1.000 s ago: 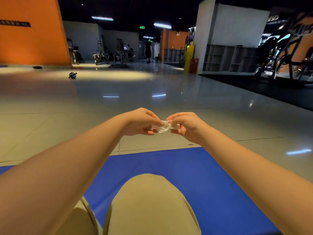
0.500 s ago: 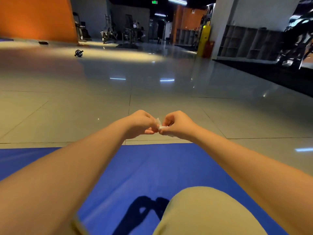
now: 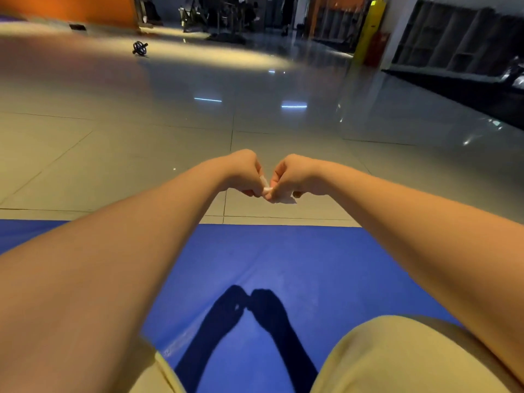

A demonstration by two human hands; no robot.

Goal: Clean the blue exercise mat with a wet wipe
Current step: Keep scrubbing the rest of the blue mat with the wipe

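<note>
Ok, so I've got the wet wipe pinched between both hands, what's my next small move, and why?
Probably draw your hands apart to open it out. The left hand and right hand both pinch the wet wipe, which is bunched small between them, in the air and clear of the blue mat, so it looks too crumpled to wipe with yet.

The floor (image 3: 119, 154) is glossy pale tile with thin dark joints, mirroring streaks of light; a blue exercise mat (image 3: 283, 256) lies flat on it in the near part, its far edge running straight across the tiles; well beyond, at the far left, a small ab wheel (image 3: 140, 48) stands alone on the tiles; along the right side a strip of black flooring (image 3: 467, 92) borders them; a yellow post (image 3: 368, 29) rises at the far right.
</note>
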